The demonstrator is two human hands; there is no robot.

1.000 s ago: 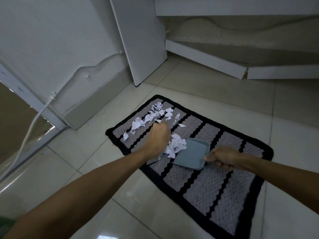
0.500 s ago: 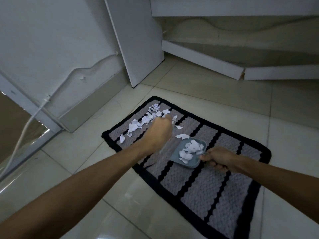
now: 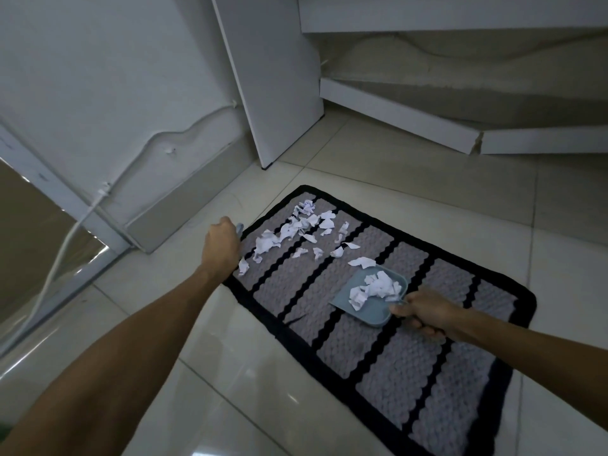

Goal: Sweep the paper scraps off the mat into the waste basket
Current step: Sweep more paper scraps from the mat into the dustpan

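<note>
Two hands over striped mat on tiled floor. Left hand at mat's left edge, fingers clenched on a small blue object, mostly hidden. Right hand grasping handle of blue dustpan, pan resting on mat, holding several scraps. Most paper scraps loose on mat's far end, between left hand and dustpan. White cable along wall, left.
</note>
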